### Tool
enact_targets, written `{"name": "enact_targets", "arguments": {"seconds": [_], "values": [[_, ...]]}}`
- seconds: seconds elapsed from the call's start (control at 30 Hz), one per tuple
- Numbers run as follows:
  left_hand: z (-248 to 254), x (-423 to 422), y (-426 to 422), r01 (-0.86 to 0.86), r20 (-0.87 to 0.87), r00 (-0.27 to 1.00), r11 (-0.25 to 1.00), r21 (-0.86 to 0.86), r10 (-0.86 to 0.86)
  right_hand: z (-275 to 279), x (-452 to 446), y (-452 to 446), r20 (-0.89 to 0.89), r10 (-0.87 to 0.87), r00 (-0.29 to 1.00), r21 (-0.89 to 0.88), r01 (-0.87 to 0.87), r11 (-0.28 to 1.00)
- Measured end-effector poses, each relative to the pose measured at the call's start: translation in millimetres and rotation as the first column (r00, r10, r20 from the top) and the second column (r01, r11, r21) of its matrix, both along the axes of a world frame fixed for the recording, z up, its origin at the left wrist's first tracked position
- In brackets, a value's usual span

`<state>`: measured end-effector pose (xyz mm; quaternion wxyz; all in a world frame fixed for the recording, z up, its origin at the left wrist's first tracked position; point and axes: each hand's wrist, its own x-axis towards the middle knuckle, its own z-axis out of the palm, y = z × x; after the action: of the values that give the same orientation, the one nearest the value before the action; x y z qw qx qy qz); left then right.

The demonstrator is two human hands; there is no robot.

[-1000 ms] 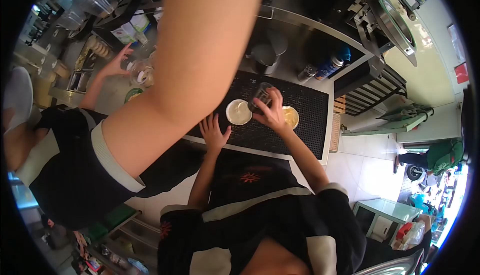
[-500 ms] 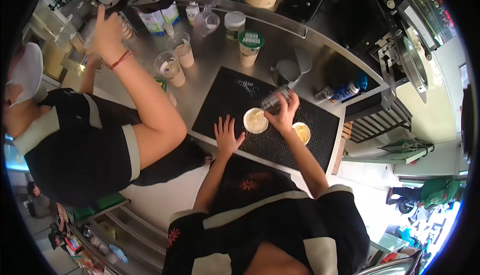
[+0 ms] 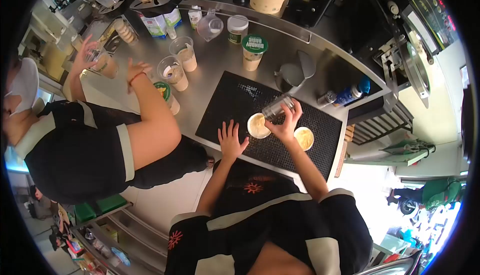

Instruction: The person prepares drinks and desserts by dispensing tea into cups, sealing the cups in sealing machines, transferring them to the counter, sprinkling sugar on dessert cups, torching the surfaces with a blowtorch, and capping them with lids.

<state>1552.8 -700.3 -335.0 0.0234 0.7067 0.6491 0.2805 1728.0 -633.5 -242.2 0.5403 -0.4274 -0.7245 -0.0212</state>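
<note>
My right hand is wrapped round a shaker jar, tilted over a white cup with a creamy, pale yellow top. Just right of that hand stands a second cup with a similar yellowish top. My left hand lies flat with fingers spread on the black mat, left of the first cup, and holds nothing. Both cups stand on the mat.
A co-worker at the left holds a clear cup. Behind the mat are a green-lidded cup, two clear cups with drinks, a white-lidded jar, a metal pitcher and a blue canister.
The co-worker's arm, which blocked much of the view, has moved back left. The shaker has tipped over the left cup, whose top looks yellower. My left hand stays flat.
</note>
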Motion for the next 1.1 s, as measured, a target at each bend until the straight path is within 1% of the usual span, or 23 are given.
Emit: {"name": "enact_targets", "arguments": {"seconds": [0.03, 0.1, 0.13, 0.17, 0.23, 0.3, 0.33, 0.37, 0.43, 0.47, 0.5, 0.57, 0.63, 0.7, 0.73, 0.77, 0.8, 0.83, 0.9, 0.93, 0.97, 1.03, 1.1], "values": [[-2.6, 2.7, -5.7, -0.008, -0.007, 1.000, 1.000, -0.015, 0.008, 0.6, -4.4, -4.1, -0.120, -0.043, 0.992, 0.015, 0.045, 0.999], [-6.1, 2.2, -11.7, -0.003, -0.029, 1.000, 0.999, -0.040, 0.002, -0.7, 1.4, -5.8, 0.112, 0.163, 0.980, -0.099, -0.152, 0.983], [-4.5, 3.0, -13.2, 0.001, -0.019, 1.000, 0.999, -0.036, -0.002, 5.1, 7.8, -6.3, 0.208, 0.210, 0.955, -0.103, -0.192, 0.976], [-3.2, 2.2, -5.4, 0.000, -0.004, 1.000, 1.000, -0.015, 0.000, 4.3, 6.9, -4.3, 0.129, 0.168, 0.977, -0.035, -0.165, 0.986], [-3.2, 5.6, -5.0, -0.010, -0.010, 1.000, 1.000, -0.029, 0.010, -1.7, -1.7, -7.4, -0.173, 0.021, 0.985, -0.036, -0.027, 0.999], [-0.9, 3.5, -6.1, -0.001, 0.016, 1.000, 0.999, -0.040, 0.002, 10.7, 8.9, -10.6, 0.149, 0.201, 0.968, -0.074, -0.192, 0.979], [0.6, 3.1, -5.5, -0.003, 0.000, 1.000, 0.999, -0.042, 0.003, 6.9, 15.6, -9.8, 0.245, 0.282, 0.928, -0.113, -0.261, 0.959], [0.8, 1.0, -2.8, 0.008, -0.003, 1.000, 0.999, -0.031, -0.008, 1.4, 12.5, -9.7, 0.246, 0.268, 0.931, -0.101, -0.250, 0.963], [-2.7, 3.8, -5.3, -0.010, -0.018, 1.000, 1.000, -0.026, 0.009, -7.8, 8.4, -12.9, -0.191, 0.080, 0.978, -0.145, -0.108, 0.983], [-0.1, 4.4, -5.5, -0.011, -0.006, 1.000, 0.998, -0.064, 0.010, -1.0, 9.5, -16.2, -0.131, 0.091, 0.987, -0.150, -0.111, 0.982], [-1.9, 5.2, -9.8, -0.005, -0.010, 1.000, 0.997, -0.076, 0.005, 7.6, 15.3, -17.5, 0.122, 0.183, 0.975, -0.105, -0.171, 0.980], [-3.5, 3.4, -4.9, -0.008, -0.022, 1.000, 0.999, -0.034, 0.007, 10.5, 23.1, -18.2, 0.203, 0.221, 0.954, -0.100, -0.205, 0.974], [-5.4, 4.7, -1.3, -0.007, -0.022, 1.000, 1.000, -0.016, 0.007, -2.8, 17.4, -18.3, -0.182, 0.022, 0.983, -0.098, -0.040, 0.994], [-4.2, 5.0, -5.3, -0.013, -0.028, 1.000, 0.999, -0.042, 0.012, 7.4, 22.4, -24.6, -0.162, -0.027, 0.986, -0.115, 0.008, 0.993], [-3.2, 4.6, -5.4, -0.011, -0.030, 0.999, 0.999, -0.048, 0.010, 9.8, 30.1, -24.6, 0.051, 0.100, 0.994, -0.110, -0.094, 0.989], [-3.9, 3.0, -7.1, 0.004, -0.035, 0.999, 0.999, -0.046, -0.005, 11.6, 35.2, -23.1, 0.264, 0.220, 0.939, -0.120, -0.195, 0.973], [-4.5, 2.9, -7.0, 0.001, -0.044, 0.999, 0.999, -0.041, -0.003, 10.1, 36.8, -22.6, 0.164, 0.181, 0.970, -0.100, -0.166, 0.981], [-5.3, 4.3, -5.8, -0.007, -0.049, 0.999, 0.999, -0.040, 0.005, 5.2, 36.0, -22.3, 0.170, 0.176, 0.970, -0.093, -0.162, 0.982], [-5.4, 7.1, -7.3, -0.010, -0.035, 0.999, 0.998, -0.067, 0.008, -0.3, 26.1, -28.3, -0.275, 0.012, 0.961, -0.283, -0.093, 0.955], [-5.3, 6.6, -7.6, -0.013, -0.036, 0.999, 0.997, -0.070, 0.011, 2.3, 34.3, -26.2, 0.060, 0.086, 0.994, -0.137, -0.078, 0.988], [-6.2, 4.2, -5.7, -0.011, -0.037, 0.999, 0.998, -0.066, 0.008, 6.0, 41.7, -26.6, 0.225, 0.192, 0.955, -0.155, -0.160, 0.975], [-7.3, 4.0, -2.7, -0.004, -0.036, 0.999, 0.998, -0.057, 0.002, -5.8, 39.5, -22.8, 0.028, 0.093, 0.995, -0.152, -0.088, 0.984], [-8.6, 3.1, -4.6, 0.006, 0.008, 1.000, 0.998, -0.067, -0.005, -7.3, 36.1, -19.1, 0.015, 0.058, 0.998, -0.162, -0.055, 0.985]]}}
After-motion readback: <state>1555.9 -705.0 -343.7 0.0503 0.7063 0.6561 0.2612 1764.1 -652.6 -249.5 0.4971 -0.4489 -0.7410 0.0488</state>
